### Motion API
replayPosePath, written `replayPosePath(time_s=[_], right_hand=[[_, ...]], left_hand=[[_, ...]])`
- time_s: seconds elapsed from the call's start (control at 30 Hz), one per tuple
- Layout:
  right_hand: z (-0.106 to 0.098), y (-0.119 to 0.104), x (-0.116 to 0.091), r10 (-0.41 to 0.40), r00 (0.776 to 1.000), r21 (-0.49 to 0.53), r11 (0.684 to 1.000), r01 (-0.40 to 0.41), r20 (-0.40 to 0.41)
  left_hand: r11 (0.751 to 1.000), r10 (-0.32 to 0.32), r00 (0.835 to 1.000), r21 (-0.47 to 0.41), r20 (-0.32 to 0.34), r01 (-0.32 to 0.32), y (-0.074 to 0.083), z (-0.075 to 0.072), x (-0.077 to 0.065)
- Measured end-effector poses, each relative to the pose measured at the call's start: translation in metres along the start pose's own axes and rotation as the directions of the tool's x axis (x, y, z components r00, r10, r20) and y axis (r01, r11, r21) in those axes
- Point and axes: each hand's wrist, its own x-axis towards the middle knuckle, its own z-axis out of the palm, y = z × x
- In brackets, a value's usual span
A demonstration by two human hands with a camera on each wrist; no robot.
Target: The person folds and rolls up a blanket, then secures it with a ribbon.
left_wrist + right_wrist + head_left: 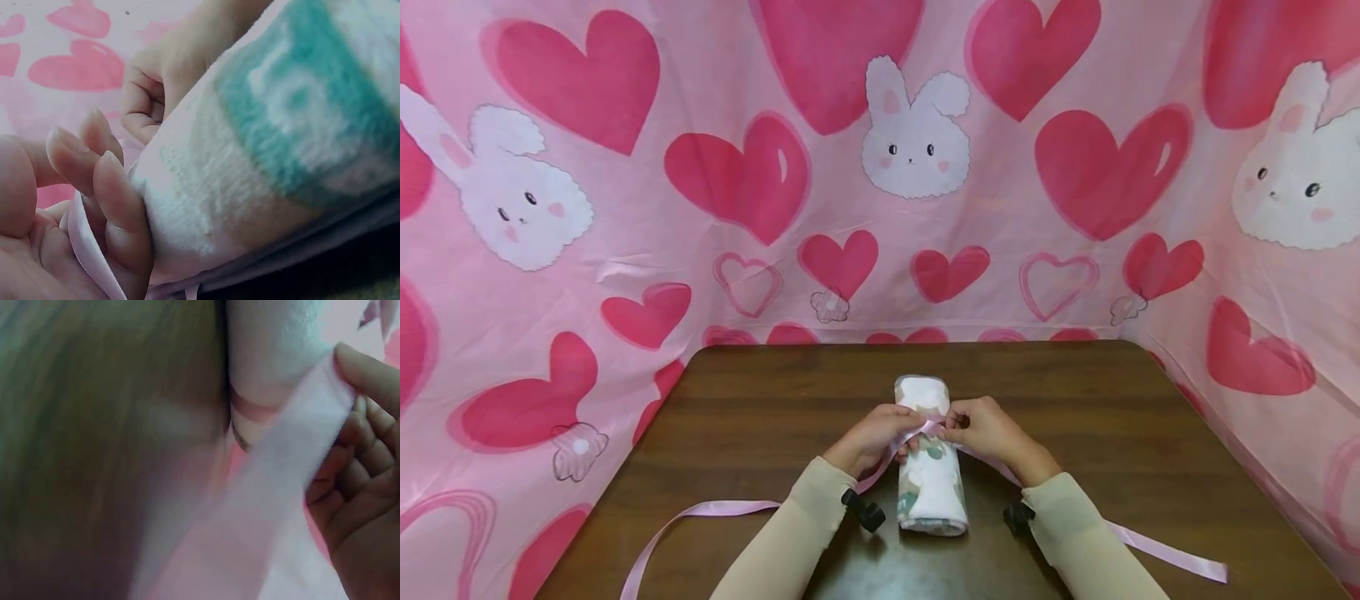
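A rolled towel point(932, 487), white with green and tan patches, lies lengthwise on the table. A pink satin ribbon point(933, 427) passes round its middle and crosses on top. My left hand point(874, 435) is at the towel's left side and holds the ribbon, which runs across its curled fingers in the left wrist view; the fingers lie against the towel point(206, 200). From the right side, my right hand point(992, 429) pinches the ribbon point(300, 431) between thumb and fingers, as the right wrist view shows. Part of the crossing is hidden behind the fingers.
The brown wooden table point(760, 392) has one ribbon tail trailing left and off the front, and another ending at the right. A pink cloth point(842, 200) with hearts and rabbits hangs round the table. Dark wrist-camera mounts sit under both wrists.
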Motion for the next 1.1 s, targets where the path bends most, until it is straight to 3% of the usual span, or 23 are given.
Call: replayPosePath(time_s=[0.13, 0.3, 0.47, 0.63, 1.0, 1.1], right_hand=[[0.001, -0.002, 0.005, -0.127, 0.99, -0.114, 0.986, 0.12, -0.056], [0.002, -0.006, 0.012, -0.157, 0.986, -0.237, 0.962, 0.139, -0.058], [0.005, -0.011, 0.018, -0.218, 0.976, -0.269, 0.941, 0.206, -0.014], [0.009, -0.015, 0.02, -0.29, 0.956, -0.335, 0.898, 0.286, 0.039], [0.015, -0.017, 0.021, -0.222, 0.974, -0.499, 0.839, 0.217, 0.05], [0.015, -0.017, 0.022, -0.209, 0.977, -0.491, 0.849, 0.196, 0.028]], left_hand=[[1.0, 0.002, 1.0, -0.013, 0.014, -0.001, 0.0, 0.0, 0.0], [1.0, 0.014, 0.999, -0.001, 0.029, -0.014, 0.003, 0.0, -0.001], [1.0, 0.028, 0.999, -0.01, 0.039, -0.027, 0.004, 0.0, 0.0], [1.0, 0.029, 0.999, 0.005, 0.037, -0.03, 0.002, 0.0, 0.0], [0.998, 0.015, 1.0, 0.06, 0.003, -0.016, -0.002, -0.001, 0.001], [0.998, 0.006, 1.0, 0.06, -0.003, -0.006, -0.002, 0.0, 0.001]])
